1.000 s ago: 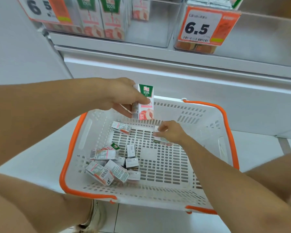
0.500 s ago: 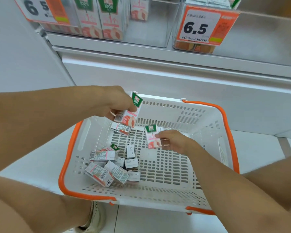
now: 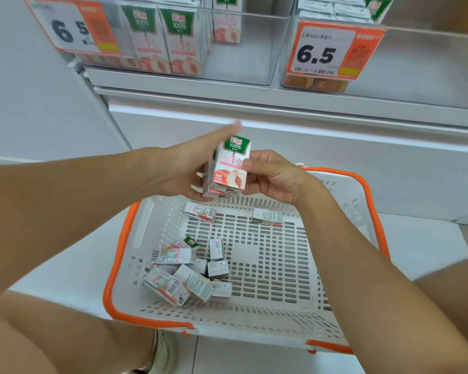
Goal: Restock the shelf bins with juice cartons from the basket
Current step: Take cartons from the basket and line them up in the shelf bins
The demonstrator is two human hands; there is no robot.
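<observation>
Above white basket [image 3: 357, 201] with orange rim, juice carton [image 3: 231, 168] held upright between both hands. Left hand [image 3: 184, 168] wrapped around carton's left side, index finger extended; second carton apparently held behind it. Right hand [image 3: 270, 175] gripping carton's right edge, thumb on front. Loose cartons [image 3: 184, 276] piled flat in basket's near-left corner, two more near far wall. Clear shelf bins [image 3: 243, 49] seen above, partly stocked, price tags [image 3: 327, 49] reading 6.5.
</observation>
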